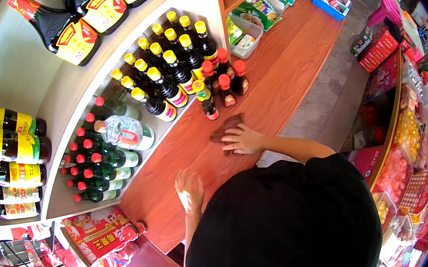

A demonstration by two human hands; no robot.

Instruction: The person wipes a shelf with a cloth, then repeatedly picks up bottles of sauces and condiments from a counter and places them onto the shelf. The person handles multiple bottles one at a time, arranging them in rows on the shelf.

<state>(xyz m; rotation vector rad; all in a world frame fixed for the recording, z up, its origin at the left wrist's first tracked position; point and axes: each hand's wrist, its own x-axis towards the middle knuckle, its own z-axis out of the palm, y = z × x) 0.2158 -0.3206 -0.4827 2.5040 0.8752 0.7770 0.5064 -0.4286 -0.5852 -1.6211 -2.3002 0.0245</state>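
Observation:
My right hand rests on a dark brown cloth, fingers spread over it and pressing it to the reddish-brown wooden shelf top. Part of the cloth is hidden under the palm. To the left, my left hand lies over the same wooden surface near its front edge, fingers stretched out and nothing in them. Just beyond the cloth stands a small dark bottle with a yellow-green cap. Dark bottles with red caps stand close behind it.
Rows of dark bottles with yellow caps fill the back. Green bottles with red caps and a large clear jug stand at left. A clear plastic bin and a blue basket sit farther right. A red carton is at lower left.

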